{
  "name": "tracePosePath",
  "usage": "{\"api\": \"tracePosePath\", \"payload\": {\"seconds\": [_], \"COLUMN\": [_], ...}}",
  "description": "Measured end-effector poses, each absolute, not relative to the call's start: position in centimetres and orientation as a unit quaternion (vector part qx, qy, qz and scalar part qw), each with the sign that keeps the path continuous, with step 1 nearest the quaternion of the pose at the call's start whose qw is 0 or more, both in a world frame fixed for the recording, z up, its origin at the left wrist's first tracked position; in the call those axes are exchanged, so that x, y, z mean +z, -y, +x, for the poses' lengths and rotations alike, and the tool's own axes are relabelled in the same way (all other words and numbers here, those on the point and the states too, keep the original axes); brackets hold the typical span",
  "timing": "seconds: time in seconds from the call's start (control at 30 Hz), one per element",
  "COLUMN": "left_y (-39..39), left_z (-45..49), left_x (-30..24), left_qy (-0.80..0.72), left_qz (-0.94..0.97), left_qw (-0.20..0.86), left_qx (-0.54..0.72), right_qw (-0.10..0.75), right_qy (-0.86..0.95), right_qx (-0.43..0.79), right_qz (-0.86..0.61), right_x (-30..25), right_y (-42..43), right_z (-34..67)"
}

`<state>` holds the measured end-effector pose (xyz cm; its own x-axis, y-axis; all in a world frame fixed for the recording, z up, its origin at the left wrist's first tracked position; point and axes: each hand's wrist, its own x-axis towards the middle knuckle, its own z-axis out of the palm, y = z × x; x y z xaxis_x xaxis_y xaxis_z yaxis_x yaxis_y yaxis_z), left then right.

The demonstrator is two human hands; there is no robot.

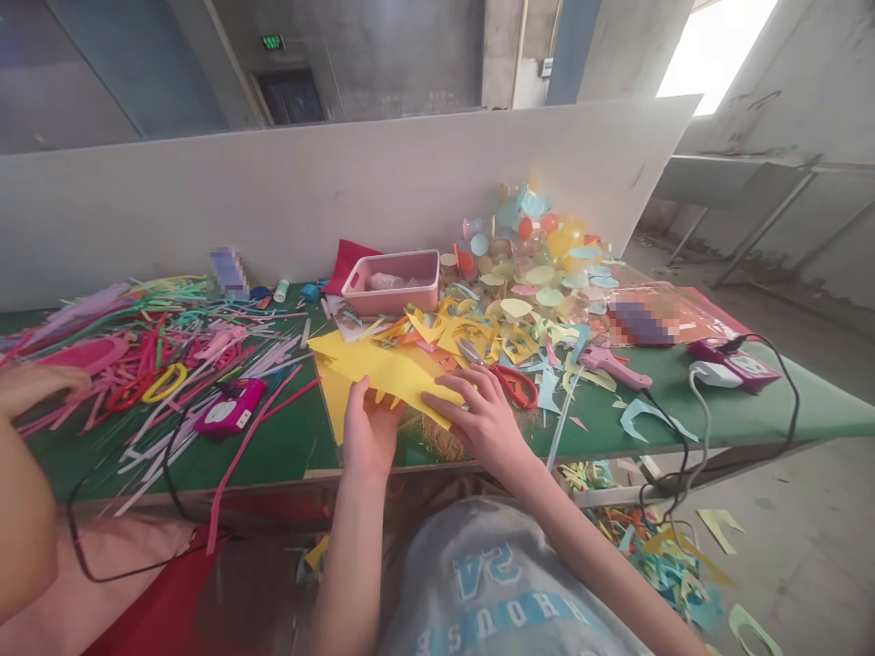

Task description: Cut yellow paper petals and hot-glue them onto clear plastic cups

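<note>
A sheet of yellow paper (393, 367) is lifted off the table between my two hands. My left hand (369, 433) grips its lower left part, thumb on the near edge and fingers underneath. At the right end, my right hand (488, 419) holds the sheet with its fingers over the top. More yellow paper (330, 401) lies under it on the left. Red-handled scissors (518, 387) rest just beyond my right hand, close to yellow paper scraps (455, 333). Below the sheet, part of a brown, rough-textured patch (443, 442) shows.
A pink basket (425, 302) stands behind the sheet. To the right are a pink glue gun (619, 368), a purple power strip (745, 369) with cables and a heap of paper discs (540, 273). On the left, another person's arm (24, 474) reaches over colourful pipe cleaners (137, 364).
</note>
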<state>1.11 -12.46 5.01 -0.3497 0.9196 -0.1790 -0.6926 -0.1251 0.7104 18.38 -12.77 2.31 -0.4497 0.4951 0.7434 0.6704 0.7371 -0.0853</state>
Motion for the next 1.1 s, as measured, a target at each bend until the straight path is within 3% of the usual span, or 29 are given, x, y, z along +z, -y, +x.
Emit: {"api": "tracePosePath", "payload": {"seconds": [0.23, 0.67, 1.1], "left_y": [12.9, 12.6, 12.5], "left_z": [3.1, 3.3, 4.1], "left_x": [4.7, 5.4, 5.3], "left_qy": [-0.315, -0.357, -0.384], "left_qz": [0.147, 0.158, 0.177], "left_qw": [0.606, 0.563, 0.524], "left_qx": [0.716, 0.728, 0.739], "right_qw": [0.394, 0.347, 0.514], "right_qy": [0.843, 0.877, 0.721], "right_qx": [-0.079, -0.006, 0.203], "right_qz": [-0.359, -0.332, -0.417], "right_x": [2.1, 2.0, 0.4], "right_y": [13.2, 13.6, 12.7], "right_z": [18.5, 18.3, 17.0]}}
